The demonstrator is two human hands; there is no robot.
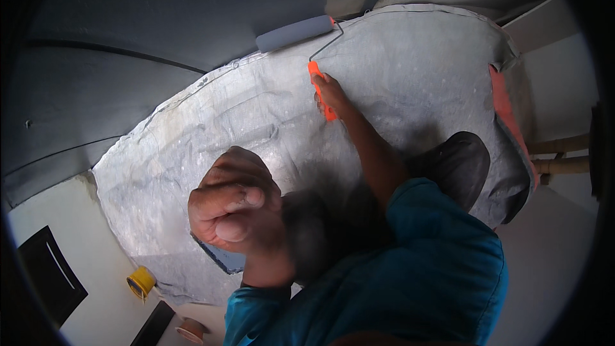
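My right hand point(330, 93) is wrapped round the orange handle of a paint roller point(296, 33). The roller's long grey sleeve lies along the far edge of a pale drop cloth point(384, 70), close to the foot of a dark grey wall point(179, 0). Nearer to me, my left hand point(232, 202) is raised and curled into a fist, with nothing showing in it. Below that hand, a corner of what looks like a paint tray point(221, 256) with grey-blue in it peeks out; the hand and wrist hide the rest.
A yellow tub point(141, 282) stands by the cloth's left edge, with a small brownish round container point(191, 330) nearer me. A black framed panel point(51, 275) is at far left. Wooden legs point(564, 157) stand at right, beyond a reddish strip point(506, 109) by the cloth.
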